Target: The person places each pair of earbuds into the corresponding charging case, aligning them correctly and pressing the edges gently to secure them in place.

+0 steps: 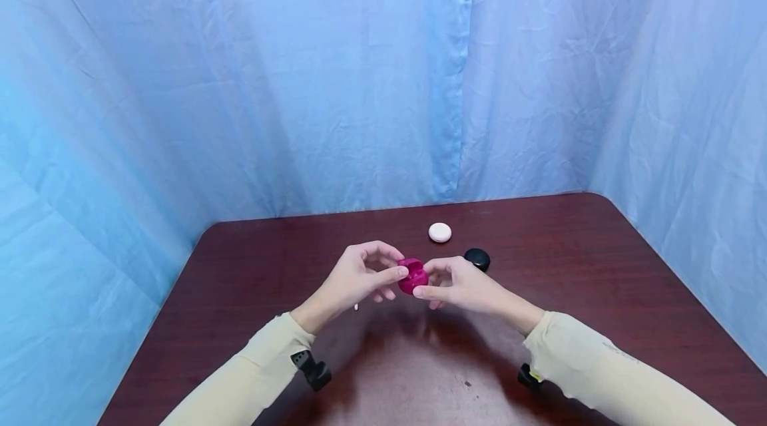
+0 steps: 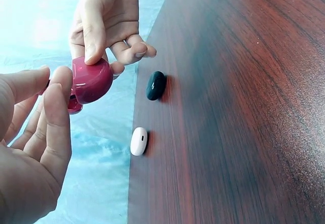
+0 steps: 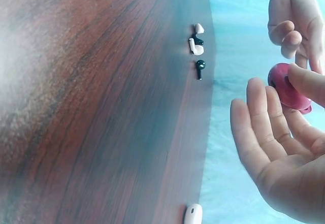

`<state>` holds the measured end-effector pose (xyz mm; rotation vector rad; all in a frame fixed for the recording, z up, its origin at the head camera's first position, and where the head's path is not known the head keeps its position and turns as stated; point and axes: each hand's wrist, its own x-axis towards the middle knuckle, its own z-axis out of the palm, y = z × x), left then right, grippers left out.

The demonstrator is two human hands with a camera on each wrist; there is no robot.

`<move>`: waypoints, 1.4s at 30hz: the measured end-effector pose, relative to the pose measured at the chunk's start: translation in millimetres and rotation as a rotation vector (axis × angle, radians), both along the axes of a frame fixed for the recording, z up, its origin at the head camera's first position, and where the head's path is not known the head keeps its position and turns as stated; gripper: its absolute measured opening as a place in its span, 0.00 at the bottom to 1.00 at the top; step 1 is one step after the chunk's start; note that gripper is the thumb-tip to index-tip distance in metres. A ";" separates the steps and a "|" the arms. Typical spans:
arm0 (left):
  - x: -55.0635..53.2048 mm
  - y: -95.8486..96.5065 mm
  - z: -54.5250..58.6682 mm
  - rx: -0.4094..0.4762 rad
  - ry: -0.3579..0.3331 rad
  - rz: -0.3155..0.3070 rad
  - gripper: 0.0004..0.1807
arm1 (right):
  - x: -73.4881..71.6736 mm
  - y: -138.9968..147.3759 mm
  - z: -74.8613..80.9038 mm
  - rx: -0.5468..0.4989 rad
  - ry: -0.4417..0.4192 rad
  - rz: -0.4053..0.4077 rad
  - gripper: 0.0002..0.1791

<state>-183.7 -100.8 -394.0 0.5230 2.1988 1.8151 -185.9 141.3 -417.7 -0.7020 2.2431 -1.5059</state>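
In the head view a glossy magenta earbud case (image 1: pixel 413 285) is held above the table with its lid raised. My right hand (image 1: pixel 460 285) grips the case body, thumb on the near side and fingers behind. On the other side, my left hand (image 1: pixel 364 276) has its thumb and fingertips at the case opening. Between those fingertips in the left wrist view shows a small magenta earbud (image 2: pixel 44 88), mostly hidden by the fingers. The case's rounded outside (image 2: pixel 95 82) faces that camera, under the right thumb.
A white case (image 1: pixel 440 233) and a black case (image 1: pixel 477 258) lie shut on the dark red table (image 1: pixel 539 233). Loose white earbuds (image 3: pixel 196 48) and black earbuds (image 3: pixel 200 65) lie close together in the right wrist view. Blue curtains (image 1: pixel 359 80) surround the table.
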 end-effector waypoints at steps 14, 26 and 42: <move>-2.2 0.6 -2.2 -0.042 0.013 0.005 0.13 | 0.3 -7.2 -2.2 0.038 0.053 -0.004 0.12; -5.0 -0.2 -5.0 -0.151 0.166 0.001 0.11 | 0.9 -7.5 -4.8 0.050 0.066 -0.016 0.13; -2.0 3.0 -1.4 -0.227 0.232 0.021 0.08 | 1.2 -11.1 -5.9 0.075 0.088 -0.047 0.12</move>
